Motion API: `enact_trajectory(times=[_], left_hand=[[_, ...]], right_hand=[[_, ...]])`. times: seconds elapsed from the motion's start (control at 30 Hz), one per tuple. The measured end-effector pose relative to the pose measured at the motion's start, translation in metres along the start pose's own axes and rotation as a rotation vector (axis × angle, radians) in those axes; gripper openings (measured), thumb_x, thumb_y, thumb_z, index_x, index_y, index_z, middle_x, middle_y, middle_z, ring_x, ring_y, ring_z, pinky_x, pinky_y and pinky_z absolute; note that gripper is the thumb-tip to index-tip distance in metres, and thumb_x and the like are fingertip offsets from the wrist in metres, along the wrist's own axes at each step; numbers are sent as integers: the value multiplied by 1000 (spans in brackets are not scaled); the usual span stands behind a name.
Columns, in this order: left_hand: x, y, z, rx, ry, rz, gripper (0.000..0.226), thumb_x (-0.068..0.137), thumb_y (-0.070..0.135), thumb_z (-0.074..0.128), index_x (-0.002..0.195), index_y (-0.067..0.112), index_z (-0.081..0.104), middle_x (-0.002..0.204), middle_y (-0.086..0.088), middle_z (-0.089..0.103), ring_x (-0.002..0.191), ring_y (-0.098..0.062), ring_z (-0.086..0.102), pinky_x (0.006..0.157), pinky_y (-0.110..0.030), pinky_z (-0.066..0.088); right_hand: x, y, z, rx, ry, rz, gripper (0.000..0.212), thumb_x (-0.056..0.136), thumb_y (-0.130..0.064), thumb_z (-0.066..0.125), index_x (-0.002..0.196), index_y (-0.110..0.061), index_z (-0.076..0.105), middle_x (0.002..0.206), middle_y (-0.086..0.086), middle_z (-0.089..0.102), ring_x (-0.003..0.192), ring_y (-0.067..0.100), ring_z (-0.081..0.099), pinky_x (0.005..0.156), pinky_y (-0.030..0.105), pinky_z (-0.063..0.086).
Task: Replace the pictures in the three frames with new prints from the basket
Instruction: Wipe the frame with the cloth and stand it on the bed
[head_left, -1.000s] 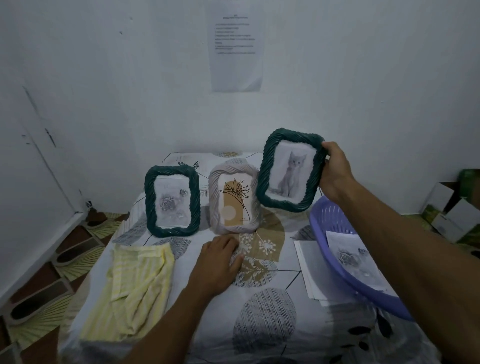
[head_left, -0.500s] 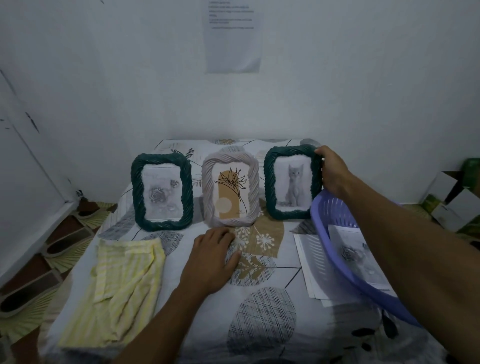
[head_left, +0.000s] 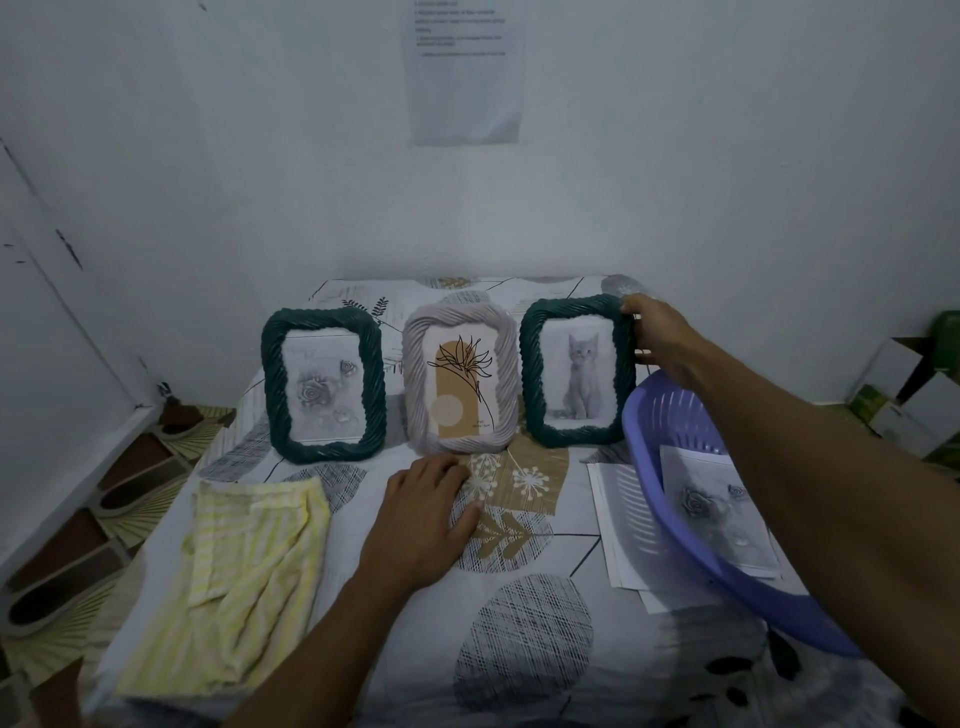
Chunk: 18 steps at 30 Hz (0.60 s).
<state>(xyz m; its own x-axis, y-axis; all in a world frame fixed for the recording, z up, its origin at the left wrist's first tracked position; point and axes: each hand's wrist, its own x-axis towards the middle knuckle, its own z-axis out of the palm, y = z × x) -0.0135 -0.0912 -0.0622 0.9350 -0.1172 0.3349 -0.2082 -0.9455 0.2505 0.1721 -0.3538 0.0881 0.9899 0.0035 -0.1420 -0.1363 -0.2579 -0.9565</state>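
Fingers of the right hand (head_left: 655, 338) grasp, seemingly from behind, the top corner of the dark green twisted-rope kitten frame (head_left: 575, 370), standing rightmost on the patterned sheet (head_left: 524, 639) beside the lilac plastic basket (head_left: 670, 415). The left hand (head_left: 423, 519) lies flat, fingers relaxed.

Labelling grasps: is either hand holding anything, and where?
Right hand grips the dark green twisted-rim frame with the kitten print at its upper right corner. Left hand rests flat on the patterned cloth, holding nothing.

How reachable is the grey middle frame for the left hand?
Probably yes: the left hand lies flat on the patterned cloth just in front of the grey frame, nothing between them.
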Motion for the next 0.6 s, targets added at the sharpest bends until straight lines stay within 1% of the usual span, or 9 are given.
enact_trajectory(times=[0.1,0.17,0.27,0.33,0.4,0.5,0.6], left_hand=[[0,1,0,6,-10,-7,47,91,55,35,123,25,52,128,8,49,118,-13,44,101,-35,35],[0,0,0,11,-8,-10,47,91,55,35,124,25,52,129,8,49,118,-13,44,102,-35,34],[0,0,0,20,0,-16,50,90,55,34,126,25,51,129,7,49,119,-14,44,103,-36,34],[1,1,0,24,-1,-18,52,90,56,33,127,24,51,131,6,49,120,-14,44,104,-37,33],[1,1,0,17,6,-22,53,90,56,33,127,23,52,131,5,50,120,-16,45,104,-38,34],[0,2,-1,16,9,-24,53,90,56,34,126,23,53,130,5,50,120,-16,45,103,-39,35],[0,1,-1,20,4,-27,52,90,56,34,127,23,52,131,5,49,120,-16,45,103,-39,34]], right_hand=[[0,0,-3,-19,-3,-10,12,85,-29,47,88,-21,55,84,2,53,74,18,50,67,31,43],[-1,0,-4,-11,-5,-32,9,85,-25,48,89,-22,55,89,2,53,78,19,48,66,31,41],[-2,2,-2,51,-12,-62,13,86,-17,46,86,-26,56,88,1,53,77,18,46,63,29,36],[-2,2,-1,121,-13,-64,17,88,-11,44,84,-24,55,85,0,53,74,16,46,60,27,34],[-3,2,1,189,-24,-67,20,89,-6,41,88,-21,54,80,0,52,69,14,47,56,25,33],[-4,0,3,192,-32,-60,22,89,-4,38,90,-19,53,78,1,51,67,14,45,53,25,32],[-4,1,3,176,-36,-45,21,89,-5,39,89,-21,53,81,1,50,69,14,44,55,25,32]])
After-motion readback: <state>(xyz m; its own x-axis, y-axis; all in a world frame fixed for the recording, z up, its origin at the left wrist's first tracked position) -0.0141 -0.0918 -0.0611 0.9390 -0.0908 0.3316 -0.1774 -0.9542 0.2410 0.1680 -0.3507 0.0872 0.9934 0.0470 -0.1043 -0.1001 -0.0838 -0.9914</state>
